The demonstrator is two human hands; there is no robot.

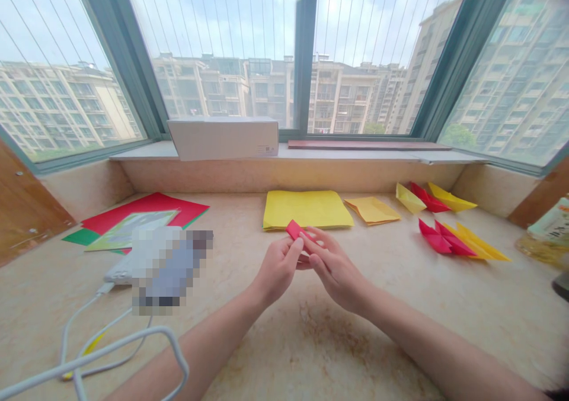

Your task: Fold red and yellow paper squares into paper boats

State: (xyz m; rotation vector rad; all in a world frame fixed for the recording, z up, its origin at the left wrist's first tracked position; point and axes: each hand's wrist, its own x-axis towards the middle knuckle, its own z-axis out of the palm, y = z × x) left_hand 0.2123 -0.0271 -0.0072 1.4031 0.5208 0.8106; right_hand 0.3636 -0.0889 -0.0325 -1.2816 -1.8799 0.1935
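A small piece of folded red paper (pixel 294 230) is held up between my two hands over the middle of the counter. My left hand (pixel 281 263) pinches it with the thumb on top. Fingers of my right hand (pixel 332 265) are closed on its other side, covering much of it. Just beyond the hands lies a stack of yellow paper (pixel 306 208). To the right of that stack sits a folded light-orange paper (pixel 372 209). Farther right are several folded paper shapes, among them a red one (pixel 444 238) and a yellow one (pixel 482 244).
On the left, red sheets (pixel 178 204) lie under a pale printed packet, beside a white device (pixel 120 269) with a white cable (pixel 171 339) looping toward me. A white box (pixel 222 139) stands on the window ledge. A clear bottle (pixel 549 232) is at the right edge.
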